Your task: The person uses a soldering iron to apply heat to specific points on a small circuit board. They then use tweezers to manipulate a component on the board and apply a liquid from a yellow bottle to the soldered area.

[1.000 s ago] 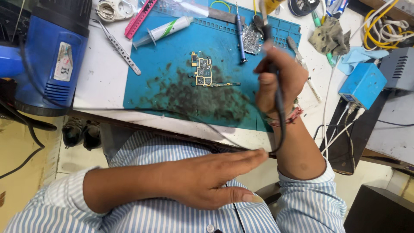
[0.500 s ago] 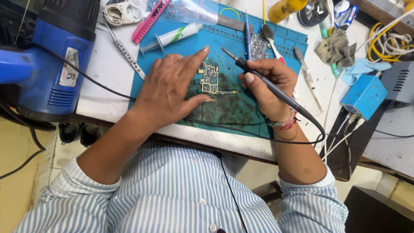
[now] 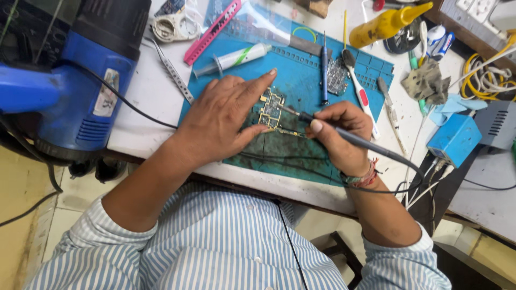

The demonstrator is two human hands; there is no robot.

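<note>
A small gold and green circuit board lies on a blue work mat. My left hand rests flat on the mat, with its forefinger and thumb pressing the board's edges. My right hand grips a dark soldering iron like a pen. The iron's tip touches the board's right side. Its black cable runs off past my wrist.
A blue hot-air station stands at the left. A syringe, pink ruler, tweezers, screwdriver and brush lie near the mat's far edge. A yellow bottle and blue box are on the right.
My left hand came up from my lap onto the board. My right hand brought the iron down from upright, and its tip now touches the board.
</note>
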